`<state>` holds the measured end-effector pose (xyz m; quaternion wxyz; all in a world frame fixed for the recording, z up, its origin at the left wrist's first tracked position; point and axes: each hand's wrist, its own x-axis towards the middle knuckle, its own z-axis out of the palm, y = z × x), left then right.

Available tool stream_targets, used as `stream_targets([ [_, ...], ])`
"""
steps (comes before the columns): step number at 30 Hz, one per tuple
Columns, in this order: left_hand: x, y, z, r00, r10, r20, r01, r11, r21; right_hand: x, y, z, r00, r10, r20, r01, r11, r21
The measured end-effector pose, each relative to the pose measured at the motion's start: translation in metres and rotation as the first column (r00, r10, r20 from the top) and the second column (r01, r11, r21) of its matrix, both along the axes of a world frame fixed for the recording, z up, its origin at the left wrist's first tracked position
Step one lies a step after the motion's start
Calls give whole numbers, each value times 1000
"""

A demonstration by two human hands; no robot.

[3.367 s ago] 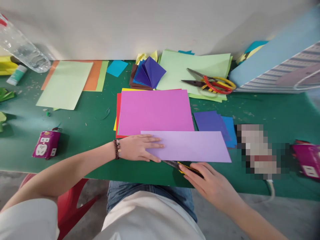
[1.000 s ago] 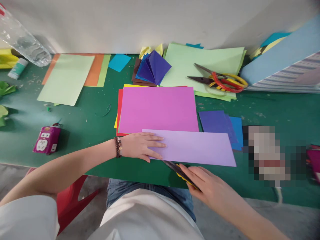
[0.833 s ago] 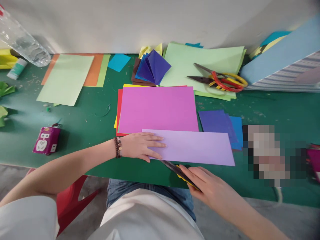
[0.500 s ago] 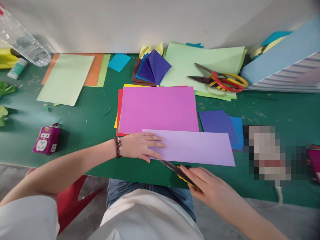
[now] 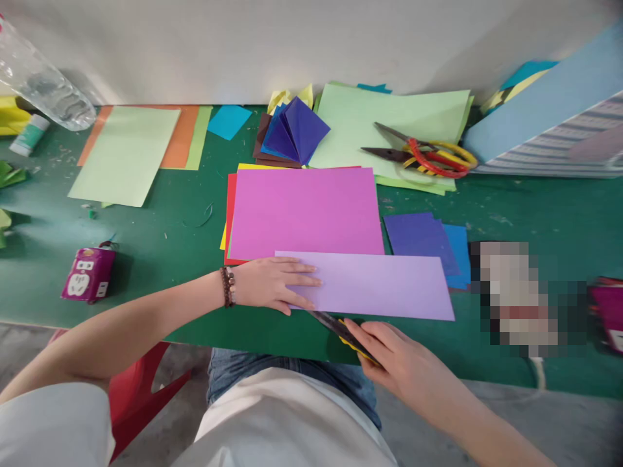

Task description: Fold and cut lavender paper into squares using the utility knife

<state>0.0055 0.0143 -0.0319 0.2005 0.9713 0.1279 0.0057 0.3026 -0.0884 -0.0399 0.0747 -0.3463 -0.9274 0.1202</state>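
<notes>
One long lavender sheet [image 5: 379, 285] lies at the near middle of the desk [image 5: 160, 259], overlapping the near edge of the magenta sheet [image 5: 304, 211], its long axis running left to right. The left hand [image 5: 275, 284] rests, fingers apart, over its left end; the right hand [image 5: 389, 353] is wrapped around a black-and-yellow cutting tool [image 5: 331, 323] pointing far and left at the lavender sheet's near edge. The step looks like bringing tool to paper; the next move probably calls for a still sheet and careful fingers.
</notes>
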Motion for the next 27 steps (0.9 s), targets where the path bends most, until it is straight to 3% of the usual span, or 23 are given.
stream_targets([
  [10,-1,0,-1,1000,-11,-15,11,1000,-12,4,4,0,999,49,-21,-49,999,-9],
  [17,-3,0,-4,1000,-15,1,15,1000,0,3,-4,2,998,-58,2,58,997,49],
  [27,-2,0,-4,1000,-8,-22,8,1000,-14,-3,-11,4,997,20,73,-29,991,129],
])
